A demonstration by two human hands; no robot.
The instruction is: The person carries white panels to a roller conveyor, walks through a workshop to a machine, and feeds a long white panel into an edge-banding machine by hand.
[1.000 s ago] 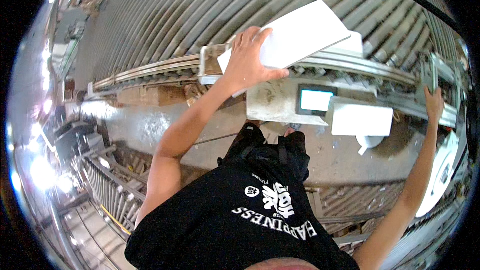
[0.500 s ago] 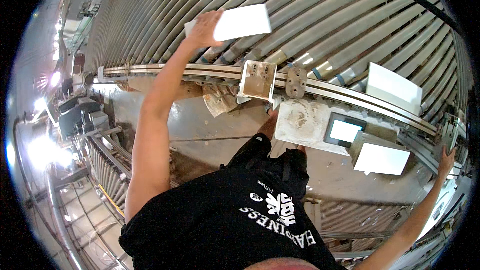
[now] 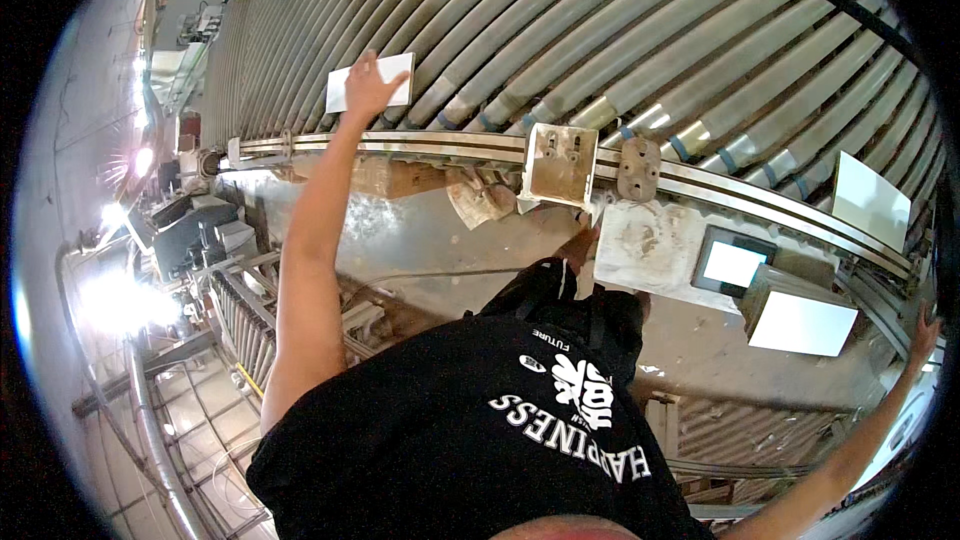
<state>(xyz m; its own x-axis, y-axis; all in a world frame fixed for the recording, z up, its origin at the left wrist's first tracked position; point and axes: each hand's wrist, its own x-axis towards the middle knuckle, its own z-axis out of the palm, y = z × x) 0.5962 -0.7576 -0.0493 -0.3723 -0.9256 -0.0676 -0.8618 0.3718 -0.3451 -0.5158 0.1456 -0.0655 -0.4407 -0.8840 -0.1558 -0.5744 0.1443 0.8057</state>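
Observation:
My left hand [image 3: 365, 88] is stretched far out to the left, fingers spread, lying flat on a thin white parcel [image 3: 395, 75]. The parcel rests on the grey rollers of a conveyor [image 3: 600, 30]. My right hand [image 3: 922, 330] reaches out to the far right rim of the picture and touches a pale curved surface there; its grip is too small and distorted to read. A second flat white parcel [image 3: 872, 202] lies on the rollers at the right, apart from both hands.
A metal side rail [image 3: 450, 143] with a square bracket plate [image 3: 560, 162] runs along the conveyor's near edge. Below it are a lit screen [image 3: 732, 265] and a white-topped box [image 3: 805, 323]. A smaller roller track [image 3: 245, 305] and machinery stand on the floor at left.
My left hand has slid the white parcel along the rollers, from in front of me far out to the left. My right hand stays at the right rim.

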